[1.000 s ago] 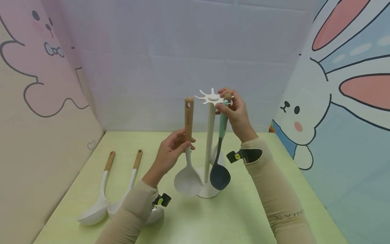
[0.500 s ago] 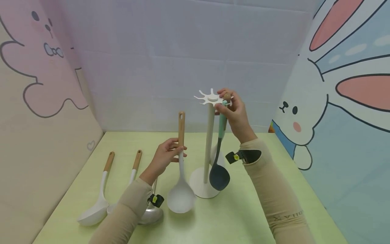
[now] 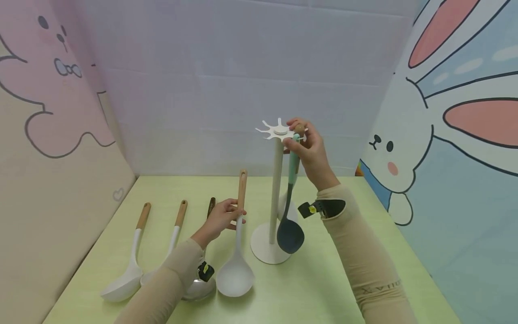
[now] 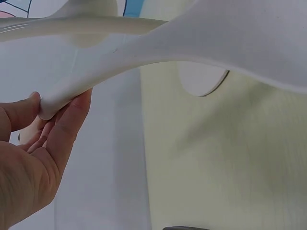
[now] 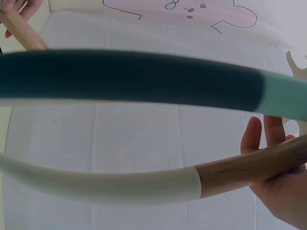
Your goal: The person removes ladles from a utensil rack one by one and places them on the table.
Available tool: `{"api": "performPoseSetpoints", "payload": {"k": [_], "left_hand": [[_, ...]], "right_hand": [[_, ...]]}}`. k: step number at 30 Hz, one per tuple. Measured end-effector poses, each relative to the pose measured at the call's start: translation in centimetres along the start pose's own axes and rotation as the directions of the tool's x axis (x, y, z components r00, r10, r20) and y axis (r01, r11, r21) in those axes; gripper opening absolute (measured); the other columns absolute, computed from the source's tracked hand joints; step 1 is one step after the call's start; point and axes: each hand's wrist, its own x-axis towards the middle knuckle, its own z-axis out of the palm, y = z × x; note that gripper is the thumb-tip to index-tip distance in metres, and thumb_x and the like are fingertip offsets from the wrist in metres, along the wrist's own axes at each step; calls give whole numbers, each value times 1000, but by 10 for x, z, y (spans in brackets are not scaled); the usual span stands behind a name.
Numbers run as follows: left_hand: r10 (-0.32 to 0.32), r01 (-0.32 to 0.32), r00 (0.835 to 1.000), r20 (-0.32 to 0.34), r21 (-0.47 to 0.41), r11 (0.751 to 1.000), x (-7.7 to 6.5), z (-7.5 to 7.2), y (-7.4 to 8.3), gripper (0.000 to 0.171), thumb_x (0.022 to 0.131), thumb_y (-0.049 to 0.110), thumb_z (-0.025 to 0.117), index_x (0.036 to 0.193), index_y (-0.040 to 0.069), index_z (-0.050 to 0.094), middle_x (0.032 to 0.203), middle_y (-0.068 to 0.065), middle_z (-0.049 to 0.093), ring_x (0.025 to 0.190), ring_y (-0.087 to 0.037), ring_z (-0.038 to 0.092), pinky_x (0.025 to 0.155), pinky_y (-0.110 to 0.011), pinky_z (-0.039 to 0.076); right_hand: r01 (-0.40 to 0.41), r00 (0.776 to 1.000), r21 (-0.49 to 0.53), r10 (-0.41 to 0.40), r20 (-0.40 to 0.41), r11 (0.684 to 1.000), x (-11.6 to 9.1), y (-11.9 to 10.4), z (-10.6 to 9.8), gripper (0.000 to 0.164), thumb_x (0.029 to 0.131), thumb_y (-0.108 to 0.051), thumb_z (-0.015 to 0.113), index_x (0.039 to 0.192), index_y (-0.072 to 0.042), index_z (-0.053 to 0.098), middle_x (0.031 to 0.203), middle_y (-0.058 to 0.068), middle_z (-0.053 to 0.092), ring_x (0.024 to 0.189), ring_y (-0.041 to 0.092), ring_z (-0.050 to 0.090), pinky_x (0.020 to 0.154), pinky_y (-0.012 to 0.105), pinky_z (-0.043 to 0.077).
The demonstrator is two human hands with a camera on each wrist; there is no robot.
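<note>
In the head view my left hand [image 3: 218, 220] pinches a white ladle [image 3: 235, 276] near where its wooden handle [image 3: 242, 189] meets the white shaft. The ladle's bowl hangs low over the table, left of a white utensil rack [image 3: 277, 193]. My right hand [image 3: 309, 153] is at the rack's hooked top, fingers round the wooden handle [image 5: 249, 165] of a second white utensil, whose head [image 3: 288, 209] is partly hidden. In front of it hangs a dark ladle [image 3: 290, 236] with a mint-green handle [image 3: 293, 168], close by my right thumb.
On the left of the table [image 3: 323, 288] lie two white utensils with wooden handles, a ladle [image 3: 123, 283] and one [image 3: 174, 238] partly under my left sleeve. Beside them a metal ladle [image 3: 199, 290] is partly covered by my left arm. Printed cloth walls surround the table.
My left hand has carried the white ladle down and left, away from the rack, towards the table. My right hand stays at the top of the rack.
</note>
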Motion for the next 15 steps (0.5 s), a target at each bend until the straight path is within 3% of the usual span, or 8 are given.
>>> {"api": "performPoseSetpoints", "payload": {"k": [7,15], "left_hand": [[-54,54,998,-12,28,998,5,-1,-14,35,101,4,56,133,-10,50,108,-24,68,83,-23,72,67,-40,61],[-75,74,997,11,62,995,15,-3,-28,34,101,5,55,131,-12,50,112,-31,65,80,-22,72,66,-41,61]], "right_hand": [[-6,1000,-6,6,-2,1000,1,1,1,38,78,-26,81,103,-13,55,134,19,42,85,16,58,70,28,55],[-8,1000,-23,7,-6,1000,2,1,2,41,77,-29,81,105,-14,55,130,8,47,85,16,58,69,27,55]]}}
